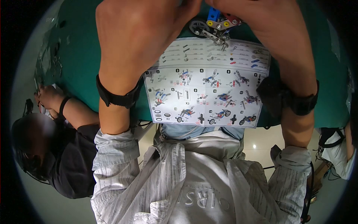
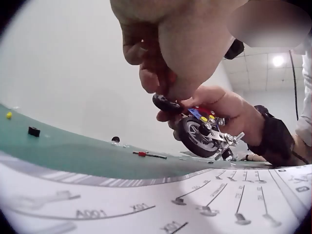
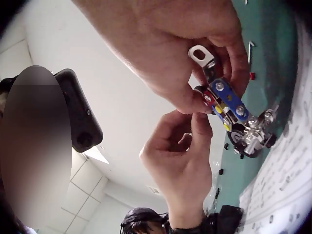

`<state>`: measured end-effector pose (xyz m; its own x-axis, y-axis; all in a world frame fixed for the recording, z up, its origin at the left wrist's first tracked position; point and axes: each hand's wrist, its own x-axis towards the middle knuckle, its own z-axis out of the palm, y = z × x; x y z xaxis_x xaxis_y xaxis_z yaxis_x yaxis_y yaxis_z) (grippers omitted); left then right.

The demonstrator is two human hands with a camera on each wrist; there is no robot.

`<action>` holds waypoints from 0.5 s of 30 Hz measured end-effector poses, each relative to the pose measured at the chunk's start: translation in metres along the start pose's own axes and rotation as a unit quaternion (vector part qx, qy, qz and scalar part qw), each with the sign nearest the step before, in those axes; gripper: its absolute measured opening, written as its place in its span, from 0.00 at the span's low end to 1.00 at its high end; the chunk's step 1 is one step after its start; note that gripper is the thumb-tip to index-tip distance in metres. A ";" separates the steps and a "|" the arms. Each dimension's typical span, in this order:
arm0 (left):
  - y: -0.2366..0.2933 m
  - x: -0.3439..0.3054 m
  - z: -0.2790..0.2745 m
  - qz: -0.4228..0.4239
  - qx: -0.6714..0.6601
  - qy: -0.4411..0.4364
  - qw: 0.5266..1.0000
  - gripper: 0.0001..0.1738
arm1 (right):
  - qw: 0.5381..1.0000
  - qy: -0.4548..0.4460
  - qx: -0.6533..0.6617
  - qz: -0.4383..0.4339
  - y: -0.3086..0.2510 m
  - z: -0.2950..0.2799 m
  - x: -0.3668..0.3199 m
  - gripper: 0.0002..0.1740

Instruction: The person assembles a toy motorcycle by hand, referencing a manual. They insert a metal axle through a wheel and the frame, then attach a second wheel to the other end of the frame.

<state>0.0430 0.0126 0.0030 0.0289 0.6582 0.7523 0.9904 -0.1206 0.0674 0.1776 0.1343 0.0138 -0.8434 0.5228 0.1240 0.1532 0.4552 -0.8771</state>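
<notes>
A partly built model motorcycle (image 1: 223, 24) of metal strips, with blue and red parts and yellow spacers, hangs over the far edge of a printed instruction sheet (image 1: 175, 98). My right hand (image 3: 170, 58) holds its body, thumb against the red part. A spoked wheel (image 2: 197, 136) sits at one end, and a silver slotted bracket (image 3: 199, 57) sticks out at the other. My left hand (image 2: 180, 44) has curled fingers pinched at the model, right above a black tyre (image 2: 166, 103). Its fingertips meet the right thumb in the right wrist view; what lies between them is hidden.
On the green table (image 1: 78, 67) lie a thin rod with a red piece (image 2: 148, 155), a small black part (image 2: 33, 131) and a yellow piece (image 2: 9, 115). Clear plastic bags (image 1: 48, 48) lie at the left edge. Another person (image 1: 63, 149) sits at the left.
</notes>
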 end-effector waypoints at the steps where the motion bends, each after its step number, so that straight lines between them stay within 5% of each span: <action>1: -0.001 0.001 0.000 0.008 -0.002 -0.004 1.000 0.11 | 1.000 -0.004 0.001 0.001 0.000 -0.001 0.000 0.12; 5: -0.005 0.003 -0.004 0.029 -0.014 -0.027 0.999 0.10 | 0.992 -0.067 0.099 0.050 -0.001 -0.015 0.007 0.12; 11: -0.004 -0.002 -0.002 -0.014 -0.028 -0.007 0.999 0.09 | 1.000 0.000 -0.025 0.014 -0.002 0.002 0.000 0.13; 15: -0.004 -0.005 -0.003 -0.047 -0.030 -0.024 0.998 0.09 | 0.992 -0.050 0.098 0.053 0.000 -0.012 0.006 0.13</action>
<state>0.0382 0.0074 0.0015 -0.0566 0.7039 0.7080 0.9793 -0.0989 0.1765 0.1788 0.1463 0.0203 -0.8759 0.4824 -0.0123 0.1492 0.2465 -0.9576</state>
